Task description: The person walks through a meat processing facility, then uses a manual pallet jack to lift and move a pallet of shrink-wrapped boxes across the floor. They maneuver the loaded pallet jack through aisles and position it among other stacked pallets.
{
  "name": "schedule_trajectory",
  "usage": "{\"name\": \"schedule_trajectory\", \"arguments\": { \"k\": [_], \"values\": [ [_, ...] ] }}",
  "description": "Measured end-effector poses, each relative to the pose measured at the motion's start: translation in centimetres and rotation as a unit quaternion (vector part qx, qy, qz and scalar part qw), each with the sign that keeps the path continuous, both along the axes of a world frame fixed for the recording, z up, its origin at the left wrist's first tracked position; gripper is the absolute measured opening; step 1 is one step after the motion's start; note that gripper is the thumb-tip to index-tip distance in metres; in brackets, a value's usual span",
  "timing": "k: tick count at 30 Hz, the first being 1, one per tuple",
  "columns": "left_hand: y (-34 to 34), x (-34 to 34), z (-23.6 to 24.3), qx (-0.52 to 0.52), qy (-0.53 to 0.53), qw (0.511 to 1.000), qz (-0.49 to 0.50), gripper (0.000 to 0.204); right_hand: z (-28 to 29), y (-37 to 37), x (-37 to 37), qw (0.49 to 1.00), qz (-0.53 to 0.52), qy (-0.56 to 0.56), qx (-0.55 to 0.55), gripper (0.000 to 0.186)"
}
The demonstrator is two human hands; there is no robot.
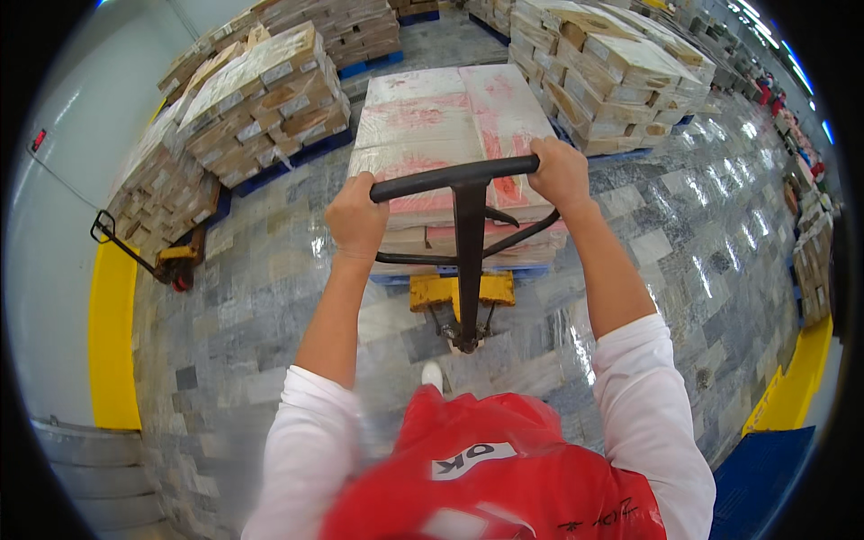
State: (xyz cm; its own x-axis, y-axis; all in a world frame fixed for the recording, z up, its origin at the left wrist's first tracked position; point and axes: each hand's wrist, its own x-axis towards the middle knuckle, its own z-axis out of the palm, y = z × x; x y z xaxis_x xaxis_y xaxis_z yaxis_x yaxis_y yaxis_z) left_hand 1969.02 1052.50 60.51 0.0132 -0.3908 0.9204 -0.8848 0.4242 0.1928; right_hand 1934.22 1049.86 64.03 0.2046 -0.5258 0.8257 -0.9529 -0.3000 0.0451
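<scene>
Both my arms reach forward to the black handle [469, 225] of a yellow pallet jack [438, 293]. My left hand [354, 217] is wrapped round the left end of its curved top bar. Round the right end closes my right hand [562, 175]. A small black lever shows inside the handle loop. Beyond it, a load of boxes [412, 117] under clear film with red stains rests on a blue pallet [391, 280]. The jack's forks are hidden beneath that load.
Wrapped carton stacks [261, 90] stand on blue pallets at left, and more cartons [621, 72] at right. Another pallet jack [175, 261] is parked by the left wall. Yellow kerbs [113, 342] edge the shiny tiled floor [270, 306]. People work far right.
</scene>
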Motion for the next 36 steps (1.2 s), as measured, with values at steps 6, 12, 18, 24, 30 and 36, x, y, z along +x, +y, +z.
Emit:
{"name": "schedule_trajectory", "arguments": {
  "k": [6,12,18,24,30,36],
  "values": [
    [-15.7,2.7,3.3,-0.012,-0.037,0.998,-0.052,0.013,1.7,-8.3,2.4,0.998,-0.05,-0.045,-0.016,0.01],
    [-29.6,1.7,7.2,-0.046,-0.031,0.993,-0.106,0.024,4.7,-17.7,3.7,0.993,-0.092,-0.069,-0.028,0.01],
    [-41.8,-0.2,10.3,-0.059,-0.029,0.993,-0.1,0.027,7.6,-32.9,0.2,0.994,-0.087,-0.02,-0.07,0.013],
    [-56.0,0.7,13.4,-0.055,-0.027,0.997,-0.035,0.023,12.0,-50.6,0.9,0.997,-0.014,-0.037,-0.069,0.017],
    [-65.1,-0.8,15.6,0.039,0.032,0.998,0.046,0.011,15.3,-72.8,0.5,0.996,0.08,0.013,-0.026,0.016],
    [-83.3,5.2,19.0,0.004,0.004,0.997,0.073,0.015,18.4,-89.0,6.4,0.996,0.085,0.002,-0.038,0.013]
  ]
}}
